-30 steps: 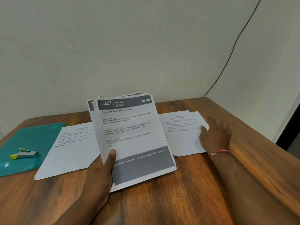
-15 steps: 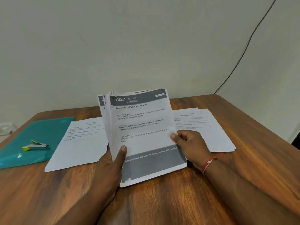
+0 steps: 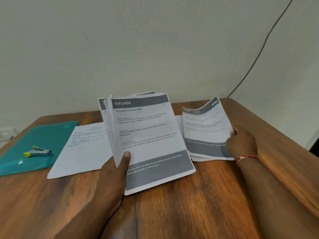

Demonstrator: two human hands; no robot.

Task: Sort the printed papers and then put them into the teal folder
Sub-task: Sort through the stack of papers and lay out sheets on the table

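Teal folder (image 3: pixel 51 135) lies at left on the table (image 3: pixel 189 213), a stapler (image 3: pixel 37 151) on it. Left hand (image 3: pixel 114 171) grips the unsorted stack (image 3: pixel 148 135); right hand (image 3: pixel 241 144) pinches one sheet (image 3: pixel 205 128) over the right pile (image 3: pixel 178 120). With a left pile (image 3: pixel 82 152) too, sorting seems midway; filing is not yet started.

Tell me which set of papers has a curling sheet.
The right pile, whose top sheet the right hand grips. The left pile beside the teal folder lies flat; the stack in the left hand is uncurled.
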